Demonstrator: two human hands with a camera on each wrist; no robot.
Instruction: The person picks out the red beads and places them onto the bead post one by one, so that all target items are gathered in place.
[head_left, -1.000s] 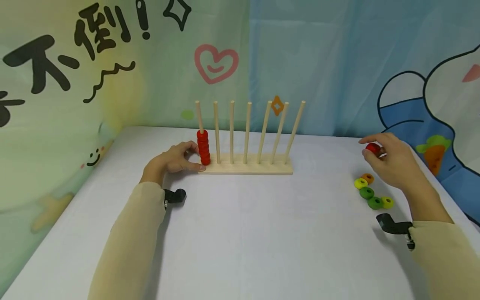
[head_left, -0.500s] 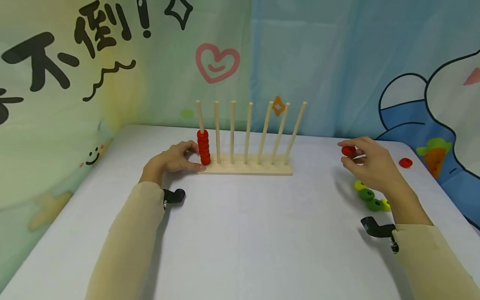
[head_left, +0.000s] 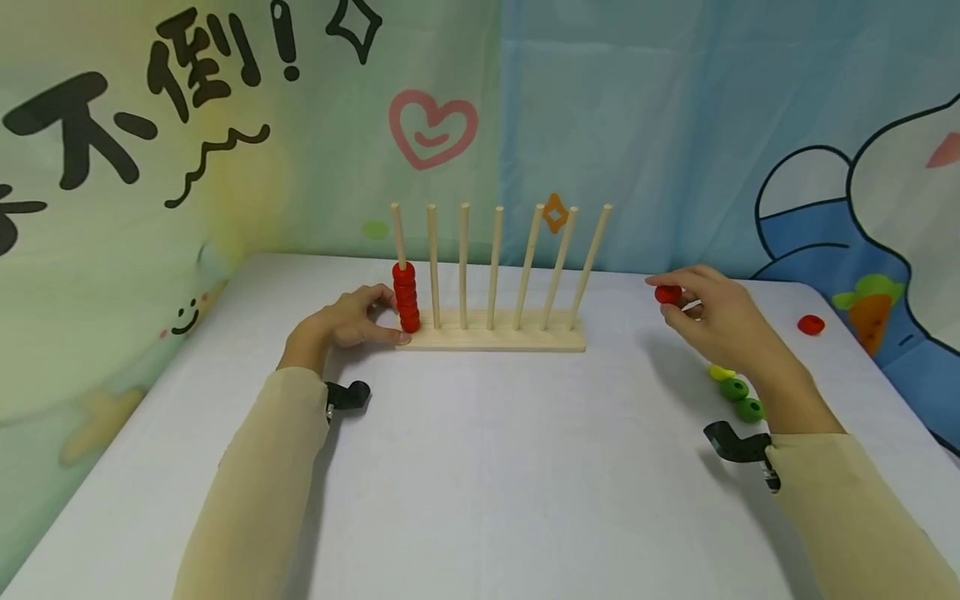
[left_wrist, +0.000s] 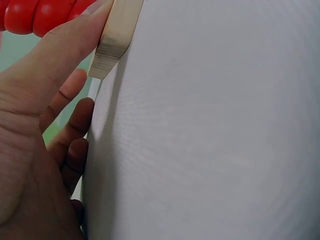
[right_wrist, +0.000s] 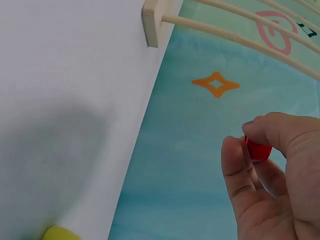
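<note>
A wooden peg rack (head_left: 495,338) with a row of upright pegs stands toward the back of the table. Red beads (head_left: 406,298) are stacked on its leftmost peg; the other pegs are bare. My left hand (head_left: 347,318) holds the rack's left end, its thumb (left_wrist: 65,52) against the base and its other fingers partly hidden behind. To the right of the rack, my right hand (head_left: 712,315) is raised above the table. It pinches a red bead (right_wrist: 259,150) between thumb and fingers.
Green beads (head_left: 733,389) and a yellow bead (head_left: 722,372) lie under my right forearm, which partly covers that group. Another red bead (head_left: 811,325) lies near the table's right edge. A printed curtain (head_left: 637,142) hangs behind the white table (head_left: 525,467).
My right hand has moved left toward the rack with the red bead, uncovering another red bead at the right edge. My left hand and the rack have stayed put.
</note>
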